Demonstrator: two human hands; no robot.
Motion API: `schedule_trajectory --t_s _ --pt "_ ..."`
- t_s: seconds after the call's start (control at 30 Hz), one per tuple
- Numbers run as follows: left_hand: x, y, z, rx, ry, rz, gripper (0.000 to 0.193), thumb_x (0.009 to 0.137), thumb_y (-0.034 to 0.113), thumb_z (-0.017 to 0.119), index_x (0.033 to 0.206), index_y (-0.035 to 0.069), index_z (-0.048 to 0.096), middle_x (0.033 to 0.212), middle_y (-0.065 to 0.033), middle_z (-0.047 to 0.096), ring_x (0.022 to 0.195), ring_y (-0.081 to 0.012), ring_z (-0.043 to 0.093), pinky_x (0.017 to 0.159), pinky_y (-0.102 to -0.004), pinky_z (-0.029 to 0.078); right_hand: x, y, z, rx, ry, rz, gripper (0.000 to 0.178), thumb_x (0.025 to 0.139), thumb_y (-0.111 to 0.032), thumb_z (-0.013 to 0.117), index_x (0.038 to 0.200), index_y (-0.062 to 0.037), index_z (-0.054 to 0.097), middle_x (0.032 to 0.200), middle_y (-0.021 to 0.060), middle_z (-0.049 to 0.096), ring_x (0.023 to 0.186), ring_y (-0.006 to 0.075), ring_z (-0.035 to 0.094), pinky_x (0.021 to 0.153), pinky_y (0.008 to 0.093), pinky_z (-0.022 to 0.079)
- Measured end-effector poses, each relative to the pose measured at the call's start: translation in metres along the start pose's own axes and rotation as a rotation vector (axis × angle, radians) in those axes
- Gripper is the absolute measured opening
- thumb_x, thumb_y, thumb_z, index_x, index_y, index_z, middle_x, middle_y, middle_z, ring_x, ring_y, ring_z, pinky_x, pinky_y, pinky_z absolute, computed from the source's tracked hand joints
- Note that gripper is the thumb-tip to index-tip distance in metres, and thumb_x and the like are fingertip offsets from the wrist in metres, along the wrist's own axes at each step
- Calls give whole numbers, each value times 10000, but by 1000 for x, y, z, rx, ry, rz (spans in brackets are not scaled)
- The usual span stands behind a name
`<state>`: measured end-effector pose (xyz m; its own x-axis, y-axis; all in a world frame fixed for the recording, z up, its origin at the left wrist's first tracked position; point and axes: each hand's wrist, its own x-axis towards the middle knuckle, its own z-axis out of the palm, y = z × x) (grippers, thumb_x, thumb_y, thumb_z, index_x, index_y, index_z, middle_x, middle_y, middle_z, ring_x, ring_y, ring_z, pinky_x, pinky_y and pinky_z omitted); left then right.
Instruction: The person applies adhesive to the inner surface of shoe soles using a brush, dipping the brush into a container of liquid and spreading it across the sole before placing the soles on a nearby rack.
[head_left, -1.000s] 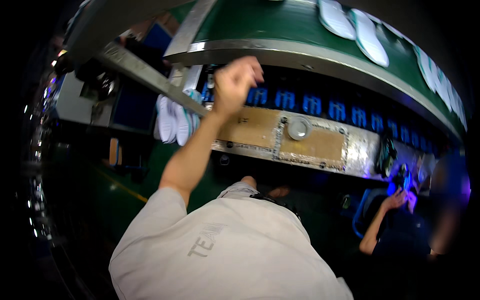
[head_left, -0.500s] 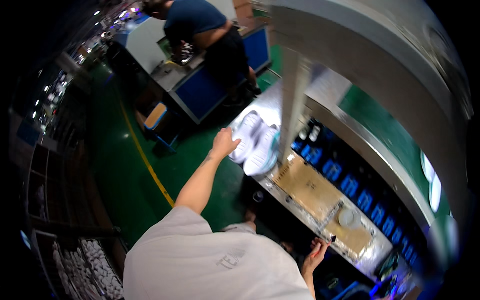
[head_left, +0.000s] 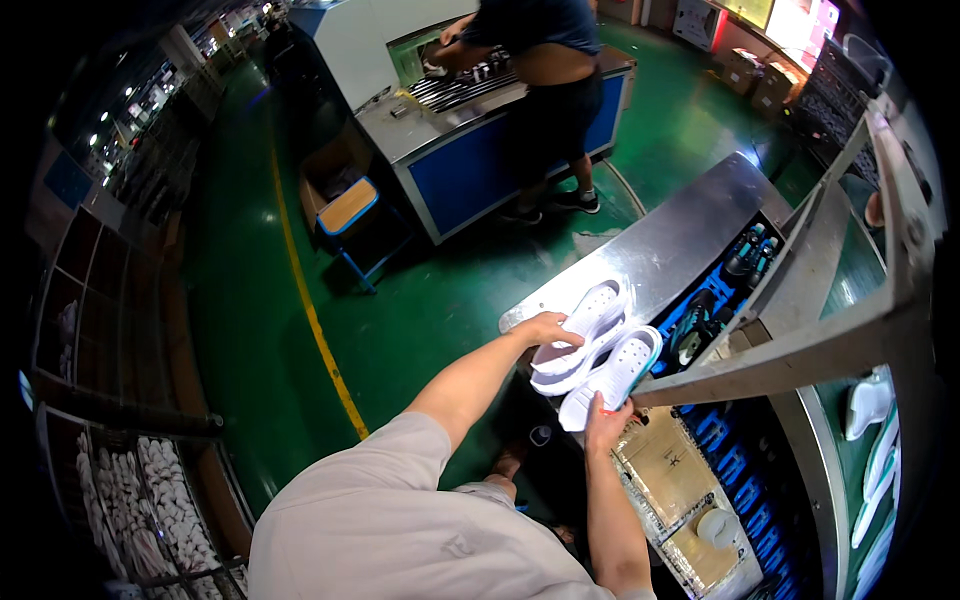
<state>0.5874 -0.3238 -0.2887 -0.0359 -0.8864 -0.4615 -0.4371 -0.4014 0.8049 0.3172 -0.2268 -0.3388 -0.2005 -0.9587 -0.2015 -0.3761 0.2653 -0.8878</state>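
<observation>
White shoe soles lie at the near end of the metal bench, apparently in two side-by-side groups. My left hand [head_left: 552,328] grips the left sole [head_left: 598,303] at its near-left edge, thumb on top. My right hand [head_left: 607,428] is closed around the near end of the right sole [head_left: 625,365], which has a teal side edge and small round marks on top. A small red-orange thing shows at my right fingertips; I cannot make out what it is. Another white sole edge [head_left: 560,382] shows under the left one.
The steel bench top [head_left: 690,215] runs to the far right. A metal frame bar [head_left: 770,378] crosses close to my right hand. Nearer are brown boards [head_left: 665,455] with a white round tub [head_left: 717,528]. Beyond, a person [head_left: 550,60] works at a blue machine table [head_left: 460,185], near a stool [head_left: 348,207].
My right hand has come up from beside the boards to the right sole. My left hand stays at the soles, its thumb now over the left one. The view has shifted.
</observation>
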Motion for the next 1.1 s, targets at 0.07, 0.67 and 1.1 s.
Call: schedule_trajectory --t_s 0.07,0.67,1.1 --pt "-7 2 6 -74 -75 51 897 680 515 915 1351 -20 655 1248 -186 724 1109 -264 693 984 -359 531 -2 10 -3 19 56 -3 835 855 -252 857 1481 90 424 1399 288 574 1287 386 587 1130 410 432" --pt "-229 -22 154 -679 -115 -183 553 874 191 833 1323 -46 616 1210 -119 722 1058 -225 702 942 -348 558 -152 22 -163 -151 -242 -2 907 833 -280 888 1538 17 401 1436 267 546 1334 396 547 1145 440 431" --pt "-84 99 276 -135 -451 303 574 808 233 870 1279 -19 660 1129 -144 764 1004 -243 735 902 -375 577 -91 91 -269 -117 360 -140 802 851 -225 851 1502 27 456 1421 296 584 1405 415 500 1167 443 393"
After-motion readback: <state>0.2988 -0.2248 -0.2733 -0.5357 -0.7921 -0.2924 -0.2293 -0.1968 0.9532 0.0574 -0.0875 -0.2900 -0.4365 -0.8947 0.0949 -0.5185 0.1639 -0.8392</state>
